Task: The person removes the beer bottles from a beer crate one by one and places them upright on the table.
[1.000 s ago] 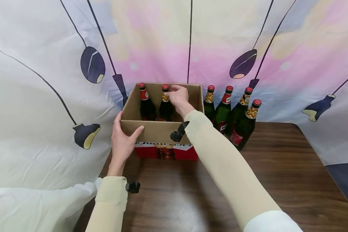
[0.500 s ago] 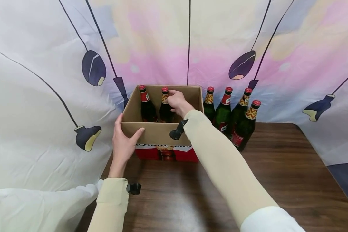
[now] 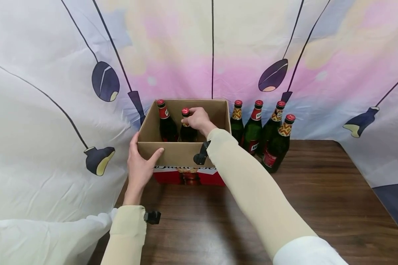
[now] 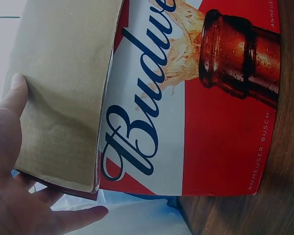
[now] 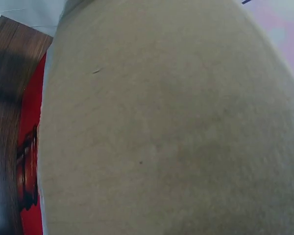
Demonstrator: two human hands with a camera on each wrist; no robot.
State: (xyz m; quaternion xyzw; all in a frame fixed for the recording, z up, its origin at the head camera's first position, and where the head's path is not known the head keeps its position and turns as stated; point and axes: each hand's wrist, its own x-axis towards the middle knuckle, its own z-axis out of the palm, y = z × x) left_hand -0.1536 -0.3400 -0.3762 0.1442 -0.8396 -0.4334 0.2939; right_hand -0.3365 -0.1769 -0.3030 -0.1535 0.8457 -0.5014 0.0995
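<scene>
In front of me, the person's right hand (image 3: 199, 119) has thumb and fingers closed about the neck of a dark bottle (image 3: 187, 134) inside the cardboard box (image 3: 175, 154). The left hand (image 3: 140, 165) is spread wide at the box's near left corner, thumb on the near wall, fingers nearly straight along the left side. I cannot tell if the bottle's base touches the box floor, because the near wall hides it.

In my judgement, a loose hold so high on the neck could let the bottle swing and knock the second bottle (image 3: 168, 128) at its left, or a hard tug could tip the box.

Compared with one second ago, the held bottle's cap sits nearer, lower against the far rim; the four bottles (image 3: 275, 152) on the surface (image 3: 192, 217) at right stay unmoved.
</scene>
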